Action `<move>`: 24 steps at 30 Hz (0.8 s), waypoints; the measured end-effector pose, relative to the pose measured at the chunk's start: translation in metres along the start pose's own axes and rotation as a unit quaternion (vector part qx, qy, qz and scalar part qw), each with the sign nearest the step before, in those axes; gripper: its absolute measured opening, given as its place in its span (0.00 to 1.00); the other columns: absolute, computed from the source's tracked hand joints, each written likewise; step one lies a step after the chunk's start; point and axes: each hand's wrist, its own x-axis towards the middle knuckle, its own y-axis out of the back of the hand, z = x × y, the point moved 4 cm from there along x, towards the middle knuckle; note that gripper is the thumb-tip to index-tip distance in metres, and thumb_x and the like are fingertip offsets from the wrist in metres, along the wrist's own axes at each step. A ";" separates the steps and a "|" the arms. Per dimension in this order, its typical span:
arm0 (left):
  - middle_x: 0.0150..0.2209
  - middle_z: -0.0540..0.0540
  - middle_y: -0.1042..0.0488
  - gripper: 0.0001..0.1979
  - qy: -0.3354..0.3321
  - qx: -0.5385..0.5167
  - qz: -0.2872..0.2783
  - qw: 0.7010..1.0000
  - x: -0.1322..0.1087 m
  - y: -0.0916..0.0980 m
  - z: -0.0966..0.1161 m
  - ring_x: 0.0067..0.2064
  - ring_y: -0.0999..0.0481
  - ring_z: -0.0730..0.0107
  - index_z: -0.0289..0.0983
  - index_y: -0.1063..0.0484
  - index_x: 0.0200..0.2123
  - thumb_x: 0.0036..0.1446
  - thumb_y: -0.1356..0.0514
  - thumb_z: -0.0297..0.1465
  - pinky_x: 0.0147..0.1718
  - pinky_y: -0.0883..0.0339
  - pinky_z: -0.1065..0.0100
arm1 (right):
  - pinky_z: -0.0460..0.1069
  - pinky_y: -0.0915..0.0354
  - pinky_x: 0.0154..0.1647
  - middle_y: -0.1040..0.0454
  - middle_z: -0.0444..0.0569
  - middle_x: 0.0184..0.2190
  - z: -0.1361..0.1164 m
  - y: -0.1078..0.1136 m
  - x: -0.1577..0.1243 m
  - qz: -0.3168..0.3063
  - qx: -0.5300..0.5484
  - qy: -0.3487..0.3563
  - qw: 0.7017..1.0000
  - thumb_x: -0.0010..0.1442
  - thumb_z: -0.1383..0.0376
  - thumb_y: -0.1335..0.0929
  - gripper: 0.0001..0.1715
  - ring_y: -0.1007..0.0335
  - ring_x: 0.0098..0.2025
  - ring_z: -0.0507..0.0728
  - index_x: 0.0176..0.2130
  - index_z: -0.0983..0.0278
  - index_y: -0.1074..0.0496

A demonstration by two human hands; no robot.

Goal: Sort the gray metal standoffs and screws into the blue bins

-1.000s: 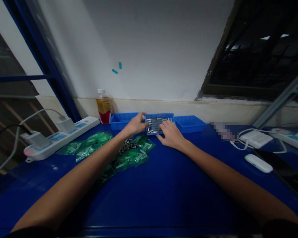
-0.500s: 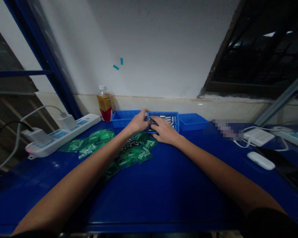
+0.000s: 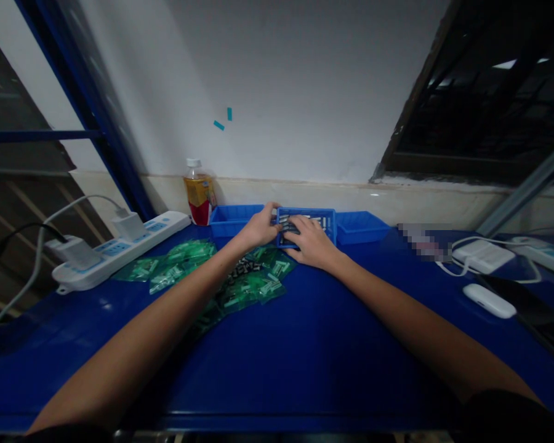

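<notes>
A small blue plastic bin (image 3: 335,229) holds many short silvery rod-like pieces (image 3: 324,223). My left hand (image 3: 261,229) grips the bin at its left side, thumb and fingers around the rim. My right hand (image 3: 310,241) reaches over the bin's front edge, its fingers apart and their tips among the silvery pieces; its thumb is low by the front wall. Whether a piece lies under those fingertips is hidden. Green-tinted plastic bags (image 3: 184,258) with similar pieces inside lie left of the bin, partly under my left forearm. Dark and silvery loose bits (image 3: 244,269) show among them.
Two more blue bins flank the middle one, a left bin (image 3: 226,227) and a right bin (image 3: 362,229). A drink bottle (image 3: 198,195) stands by the wall. A power strip (image 3: 120,251) lies at left. A white charger (image 3: 484,255), white case (image 3: 489,300) and dark phone-like slab (image 3: 530,311) lie right.
My right hand's fingers have shifted slightly within the bin, showing more pieces at its left. My left hand keeps its grip. The whole view has moved a little.
</notes>
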 end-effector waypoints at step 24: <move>0.39 0.43 0.26 0.22 -0.030 -0.014 0.016 0.999 0.001 -0.002 -0.001 0.36 0.25 0.67 0.36 0.41 0.51 0.51 0.45 0.22 0.41 0.30 0.61 | 0.61 0.50 0.53 0.39 0.60 0.54 -0.005 -0.001 -0.001 -0.019 -0.046 0.012 0.999 0.57 0.62 0.33 0.14 0.50 0.57 0.67 0.43 0.63 0.27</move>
